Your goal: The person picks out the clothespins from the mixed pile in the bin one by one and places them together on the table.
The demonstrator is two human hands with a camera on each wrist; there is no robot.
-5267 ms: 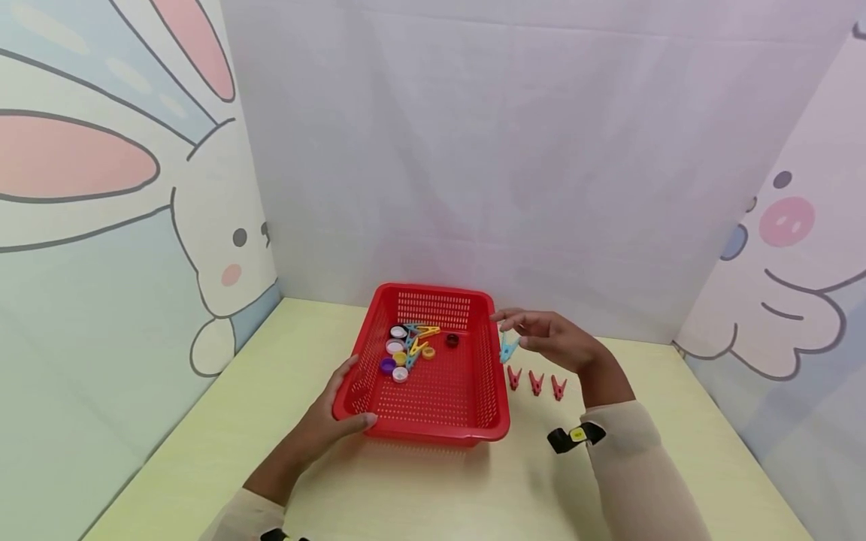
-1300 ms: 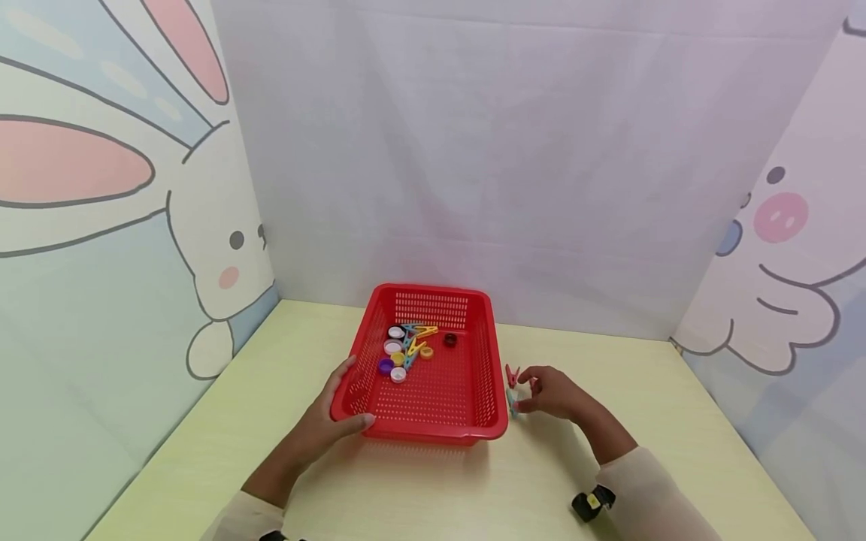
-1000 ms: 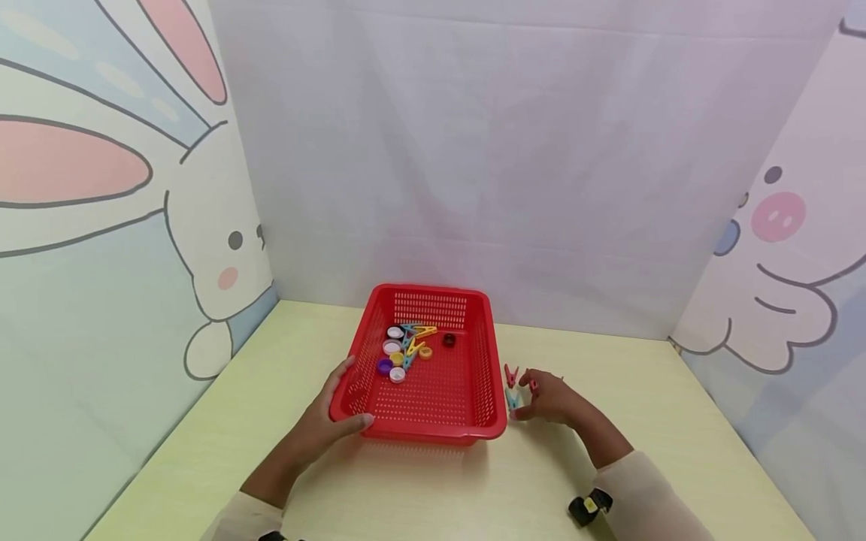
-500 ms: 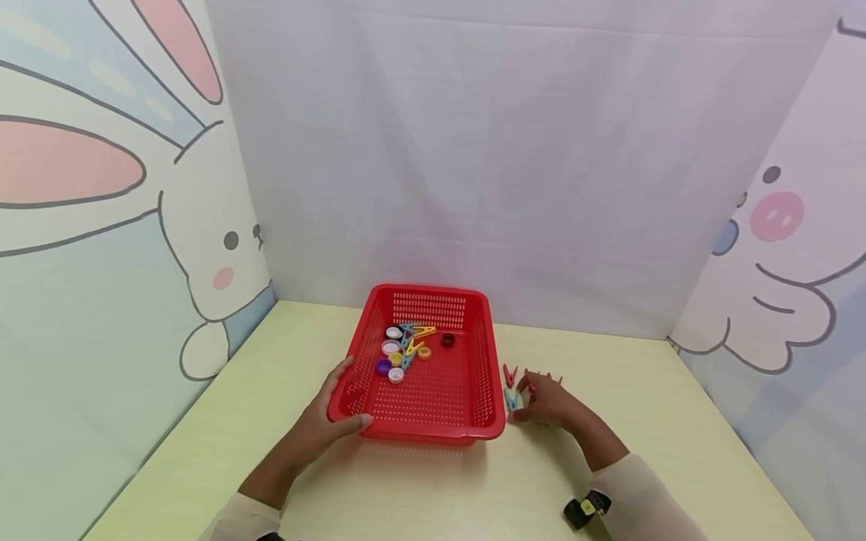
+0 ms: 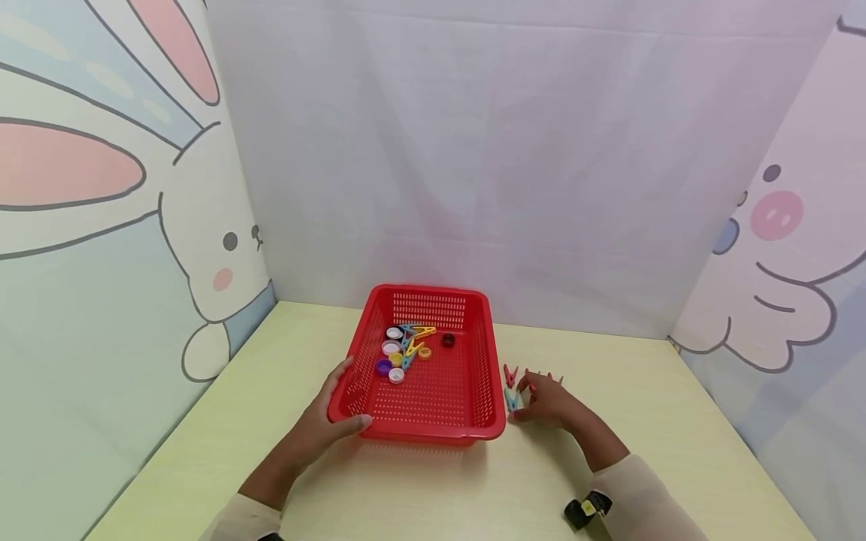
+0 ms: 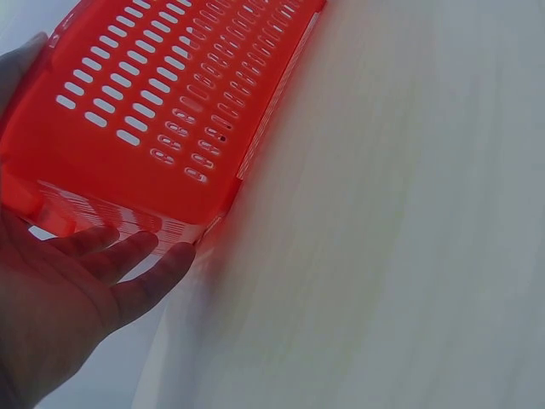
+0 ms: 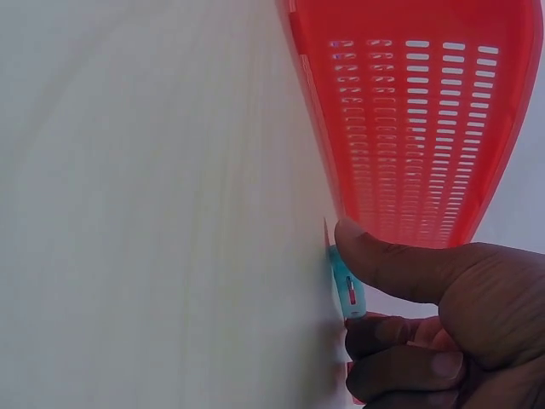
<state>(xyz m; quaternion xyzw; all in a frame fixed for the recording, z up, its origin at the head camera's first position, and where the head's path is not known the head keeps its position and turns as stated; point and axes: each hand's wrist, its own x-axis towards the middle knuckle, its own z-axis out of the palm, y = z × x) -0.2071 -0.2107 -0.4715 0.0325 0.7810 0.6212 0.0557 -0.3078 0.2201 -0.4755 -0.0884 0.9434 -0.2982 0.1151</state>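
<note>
My left hand [image 5: 321, 424] holds the near left corner of the red perforated basket [image 5: 433, 431], thumb over the rim and fingers along the outer wall. The left wrist view shows those fingers [image 6: 153, 277] against the basket's side. Right of the basket, my right hand [image 5: 551, 403] is low over the table. It has a light blue clothespin [image 5: 511, 400] between thumb and index finger; the right wrist view shows the clothespin [image 7: 349, 285] near the thumb tip. Just beyond it lies a red clothespin [image 5: 510, 376]. More red clothespins [image 5: 555, 378] are partly hidden behind the right hand.
Inside the basket, towards its left, lie blue and yellow clothespins [image 5: 414, 349] and several bottle caps, among them a purple cap [image 5: 384, 367]. A dark cap [image 5: 449, 340] sits apart. A pale curtain [image 5: 473, 150] hangs behind the table [image 5: 419, 496], with cartoon panels at both sides.
My right hand has come down from beside the basket's upper right rim and lowered the light blue clothespin to the table, below the red one. The left hand has stayed on the basket.
</note>
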